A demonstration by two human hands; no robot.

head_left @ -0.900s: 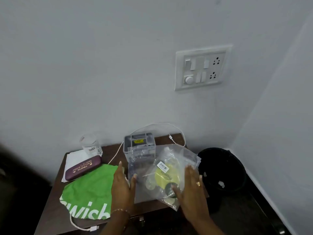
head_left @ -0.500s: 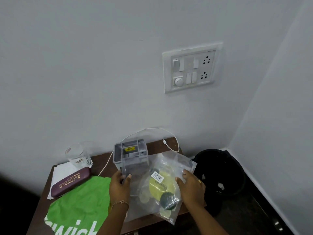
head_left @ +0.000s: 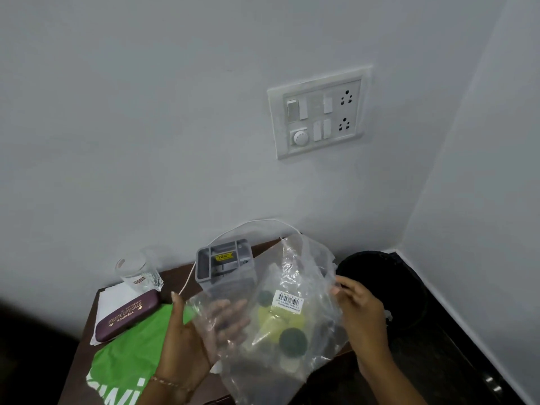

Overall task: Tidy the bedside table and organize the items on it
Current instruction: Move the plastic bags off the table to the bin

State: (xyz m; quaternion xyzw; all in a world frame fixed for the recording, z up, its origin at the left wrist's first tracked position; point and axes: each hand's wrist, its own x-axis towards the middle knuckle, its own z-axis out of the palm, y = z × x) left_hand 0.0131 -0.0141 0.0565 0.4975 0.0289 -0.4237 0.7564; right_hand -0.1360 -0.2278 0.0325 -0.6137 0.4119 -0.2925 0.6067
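Note:
I hold a clear plastic bag (head_left: 287,301) lifted above the brown bedside table (head_left: 175,277); it has a barcode label and yellow and dark green round pieces inside. My left hand (head_left: 187,343) grips its left side, fingers showing through the plastic from behind. My right hand (head_left: 362,312) pinches the bag's right edge. Behind the bag stands a grey compartment box (head_left: 223,261) with a yellow sticker. A drinking glass (head_left: 137,271), a maroon spectacle case (head_left: 127,315) on white paper (head_left: 109,298) and a green cloth bag (head_left: 131,355) lie at the left.
A white cable (head_left: 248,226) loops along the wall behind the box. A black waste bin (head_left: 385,285) stands on the dark floor right of the table, in the room's corner. A switchboard (head_left: 318,112) is on the wall above.
Both hands went from resting flat on the plastic bag to gripping its sides, and the bag has come up off the table. The view shifted slightly left.

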